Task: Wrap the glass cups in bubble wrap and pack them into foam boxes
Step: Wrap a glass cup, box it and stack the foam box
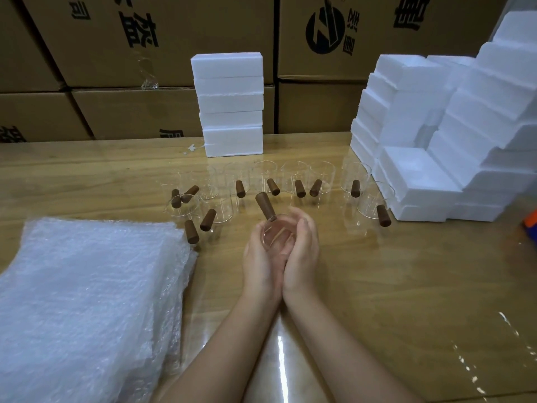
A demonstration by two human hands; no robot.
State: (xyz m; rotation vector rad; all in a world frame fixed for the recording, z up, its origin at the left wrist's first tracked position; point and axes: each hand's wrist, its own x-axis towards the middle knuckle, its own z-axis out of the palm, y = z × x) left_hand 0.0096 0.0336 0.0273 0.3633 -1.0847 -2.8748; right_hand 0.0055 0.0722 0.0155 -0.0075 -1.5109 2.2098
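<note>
A clear glass cup [277,235] with a brown wooden handle [265,209] is cupped between both my hands over the middle of the table. My left hand [260,258] holds its left side and my right hand [300,251] wraps its right side; the handle sticks up and away. Several more glass cups [264,177] with brown handles stand in a loose row behind. A thick stack of bubble wrap sheets [87,301] lies at the near left. A stack of white foam boxes [231,103] stands at the back centre.
A large stepped pile of foam boxes [436,135] fills the right side of the wooden table [406,286]. Cardboard cartons [145,53] form a wall behind the table. An orange and blue object [531,223] peeks in at the right edge.
</note>
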